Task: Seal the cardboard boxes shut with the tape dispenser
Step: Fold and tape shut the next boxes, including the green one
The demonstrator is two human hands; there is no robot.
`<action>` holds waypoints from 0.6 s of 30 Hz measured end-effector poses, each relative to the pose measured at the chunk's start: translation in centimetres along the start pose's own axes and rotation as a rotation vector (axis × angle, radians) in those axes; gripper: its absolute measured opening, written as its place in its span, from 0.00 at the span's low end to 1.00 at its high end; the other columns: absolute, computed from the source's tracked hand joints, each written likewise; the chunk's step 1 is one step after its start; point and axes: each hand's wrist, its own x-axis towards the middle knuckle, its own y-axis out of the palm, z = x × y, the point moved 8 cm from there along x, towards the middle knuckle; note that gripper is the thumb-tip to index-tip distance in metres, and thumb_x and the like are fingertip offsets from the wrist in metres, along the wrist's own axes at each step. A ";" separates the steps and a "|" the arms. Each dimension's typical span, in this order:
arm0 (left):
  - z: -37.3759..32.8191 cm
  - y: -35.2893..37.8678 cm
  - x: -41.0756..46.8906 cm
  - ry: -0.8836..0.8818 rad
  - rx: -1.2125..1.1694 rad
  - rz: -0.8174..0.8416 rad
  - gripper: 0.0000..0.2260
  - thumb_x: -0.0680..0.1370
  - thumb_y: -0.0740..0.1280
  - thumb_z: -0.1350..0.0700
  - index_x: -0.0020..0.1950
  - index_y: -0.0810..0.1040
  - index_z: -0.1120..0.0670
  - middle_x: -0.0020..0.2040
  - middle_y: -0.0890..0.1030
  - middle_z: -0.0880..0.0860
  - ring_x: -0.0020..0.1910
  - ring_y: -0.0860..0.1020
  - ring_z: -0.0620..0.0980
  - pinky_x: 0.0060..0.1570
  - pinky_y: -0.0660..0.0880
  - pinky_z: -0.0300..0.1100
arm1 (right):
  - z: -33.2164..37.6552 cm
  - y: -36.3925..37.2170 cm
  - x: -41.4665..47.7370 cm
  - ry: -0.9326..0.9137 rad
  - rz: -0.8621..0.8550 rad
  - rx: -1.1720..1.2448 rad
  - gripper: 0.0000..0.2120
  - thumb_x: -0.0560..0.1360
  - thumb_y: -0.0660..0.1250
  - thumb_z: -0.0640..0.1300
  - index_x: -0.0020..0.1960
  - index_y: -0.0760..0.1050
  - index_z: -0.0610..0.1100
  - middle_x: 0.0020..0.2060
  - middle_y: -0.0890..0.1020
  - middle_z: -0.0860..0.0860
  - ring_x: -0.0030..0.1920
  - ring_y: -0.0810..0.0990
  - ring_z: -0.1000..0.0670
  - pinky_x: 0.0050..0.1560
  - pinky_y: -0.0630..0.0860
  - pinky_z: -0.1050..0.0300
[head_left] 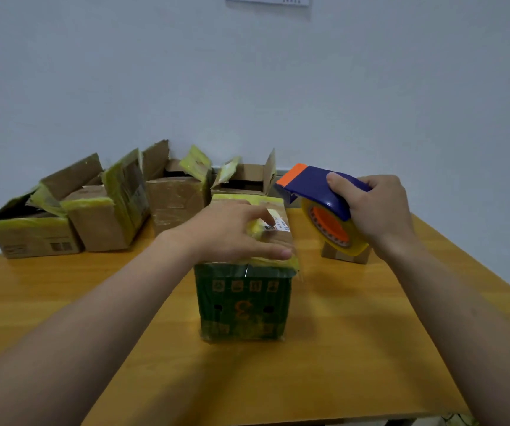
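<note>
A green printed cardboard box (243, 305) stands upright in the middle of the table, its top flaps covered in yellowish tape and bearing a white label. My left hand (232, 233) lies flat on that top, fingers spread and pressing the flaps down. To the right, my right hand (376, 210) grips the blue and orange tape dispenser (324, 207), held in the air just above and beside the box's right edge. Its yellowish tape roll hangs below the blue cover.
Several open brown cardboard boxes (106, 216) with yellow tape remnants line the back of the wooden table (339, 348) against the wall. A small brown box (344, 256) sits behind the tape roll at right. The table's right edge slants close by.
</note>
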 end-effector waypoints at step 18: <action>4.2 0.2 -6.3 0.163 -0.073 -0.381 0.29 0.72 0.61 0.23 0.69 0.78 0.33 0.69 0.78 0.36 0.70 0.71 0.37 0.66 0.76 0.48 | 2.3 12.7 -0.6 0.183 0.012 0.739 0.17 0.82 0.65 0.59 0.52 0.83 0.46 0.36 0.86 0.60 0.37 0.83 0.64 0.34 0.75 0.72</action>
